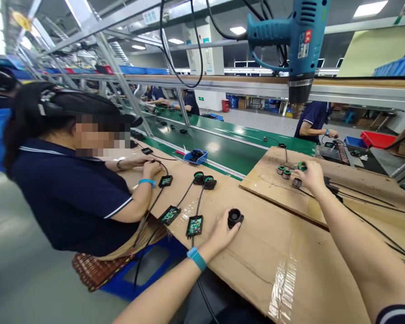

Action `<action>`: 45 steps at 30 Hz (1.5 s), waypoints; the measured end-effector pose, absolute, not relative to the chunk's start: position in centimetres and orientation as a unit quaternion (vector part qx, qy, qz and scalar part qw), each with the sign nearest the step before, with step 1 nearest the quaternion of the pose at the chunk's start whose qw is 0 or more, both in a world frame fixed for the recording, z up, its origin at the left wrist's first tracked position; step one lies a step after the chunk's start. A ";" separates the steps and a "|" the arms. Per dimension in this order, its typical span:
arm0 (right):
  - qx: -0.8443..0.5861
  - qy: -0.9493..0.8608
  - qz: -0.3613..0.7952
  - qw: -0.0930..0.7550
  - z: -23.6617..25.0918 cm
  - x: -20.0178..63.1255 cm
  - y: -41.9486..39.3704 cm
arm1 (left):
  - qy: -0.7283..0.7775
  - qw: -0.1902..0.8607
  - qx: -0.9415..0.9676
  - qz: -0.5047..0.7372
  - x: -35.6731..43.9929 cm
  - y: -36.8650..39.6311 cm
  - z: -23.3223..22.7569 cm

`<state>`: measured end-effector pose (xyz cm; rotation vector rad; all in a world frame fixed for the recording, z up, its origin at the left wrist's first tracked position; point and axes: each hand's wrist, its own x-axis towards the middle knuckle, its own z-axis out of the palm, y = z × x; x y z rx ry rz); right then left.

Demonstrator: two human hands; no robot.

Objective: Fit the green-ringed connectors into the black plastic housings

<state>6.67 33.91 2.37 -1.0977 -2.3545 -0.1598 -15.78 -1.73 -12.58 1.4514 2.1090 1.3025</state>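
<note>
Factory line, cardboard-covered bench (256, 252) along a green conveyor belt (229, 148).

Left hand (219, 234) lies flat-ish on the cardboard, fingers curled loosely round a black cylindrical housing (235, 218). Housing stands upright just off the fingertips, touching thumb and forefinger; looks like a light hold, not a full clamp. Teal wristband (196, 258) on that wrist. Just outboard of the left fingers: a green circuit board (195, 226) with a black cable running up from it to two round black-and-green parts (204, 180), which sit well beyond the fingertips.

Right hand (312, 176) is stretched out over a raised cardboard sheet (357, 180), fingers bent down onto a cluster of small round parts (286, 172). One green-topped part (301, 166) sits right at the fingertips and looks pinched; can't tell how firm the grip is. One dark part lies just under the palm edge. Black cables (367, 198) trail across the sheet behind the hand.

Blue heat gun (297, 40) hangs overhead, above and beyond the right fingers.

Co-worker in a dark polo (70, 198) sits to the left, both their hands on another board and cable. Blue parts tray (195, 156) by the belt edge.
</note>
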 end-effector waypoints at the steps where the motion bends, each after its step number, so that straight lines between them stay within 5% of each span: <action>1: -0.398 -0.851 -0.056 0.339 3.6 7.7 33.4 | 0.734 0.146 0.481 0.458 -15.5 -1.4 -12.3; 4: -0.352 -0.771 -0.081 0.525 8.1 11.6 30.6 | 0.749 0.171 0.423 0.481 -13.9 0.7 -11.6; 8: -0.293 -0.714 -0.135 0.621 13.3 16.2 22.4 | 0.681 0.222 0.507 0.479 -9.5 4.5 -10.9; 13: -0.347 -0.792 0.046 0.500 10.0 17.6 11.4 | 0.532 0.374 0.576 0.495 -3.9 6.5 -11.1; 17: -0.395 -0.772 0.334 0.369 1.6 16.6 9.1 | 0.604 0.319 0.514 0.518 -2.2 5.8 -11.7; 20: -0.422 -0.716 0.422 0.362 -2.8 16.2 9.7 | 0.598 0.284 0.536 0.524 -2.1 5.1 -11.7; 34: -0.354 -0.832 0.279 0.325 -6.5 15.1 7.8 | 0.526 0.179 0.667 0.496 -2.2 4.2 -11.7; 45: -0.423 -0.812 0.228 0.333 -6.9 14.1 7.3 | 0.502 0.219 0.675 0.494 -2.0 3.9 -11.4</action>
